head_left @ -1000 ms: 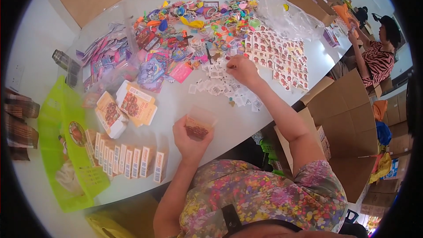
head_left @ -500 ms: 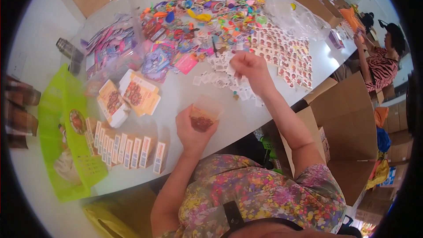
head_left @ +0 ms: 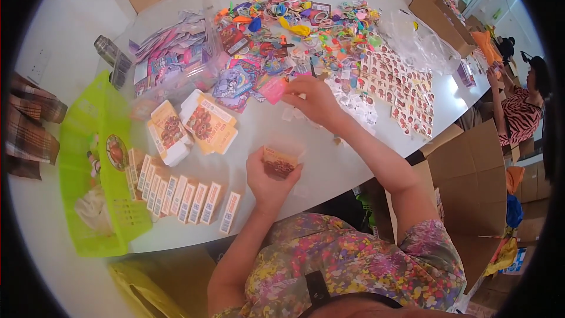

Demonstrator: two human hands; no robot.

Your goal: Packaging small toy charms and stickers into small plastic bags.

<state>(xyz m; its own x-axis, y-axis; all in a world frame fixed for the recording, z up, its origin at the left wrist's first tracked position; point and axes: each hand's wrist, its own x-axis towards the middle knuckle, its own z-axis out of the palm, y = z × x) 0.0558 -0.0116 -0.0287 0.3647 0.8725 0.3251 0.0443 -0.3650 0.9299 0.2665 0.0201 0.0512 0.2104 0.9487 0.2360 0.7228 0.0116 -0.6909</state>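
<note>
My left hand [head_left: 266, 181] is closed around a small orange-yellow carton [head_left: 280, 160] with a picture of round reddish items on it. Its upper end looks pale and see-through, and what lies inside is unclear. Farther off, my right hand [head_left: 315, 100] reaches over the table with its fingers bent together at the edge of a pink card [head_left: 272, 89]. That card lies beside purple-blue printed packets [head_left: 234, 82]. Just past my right wrist is a heap of small white packets [head_left: 356, 106], partly covered by the hand.
Filled cartons [head_left: 194, 202] stand in a row beside a green basket [head_left: 88, 224]. Two flattened-looking cartons [head_left: 210, 122] lie behind them. A clear bin [head_left: 215, 62] holds packets; mixed trinkets [head_left: 294, 26] and sticker sheets [head_left: 406, 91] spread behind. An open cardboard box [head_left: 468, 171] stands right; another person [head_left: 521, 100] sits beyond.
My right hand has moved left from the white packets to the pink card; the small white piece at its fingers is no longer seen there. My left hand still holds the carton. The view has shifted.
</note>
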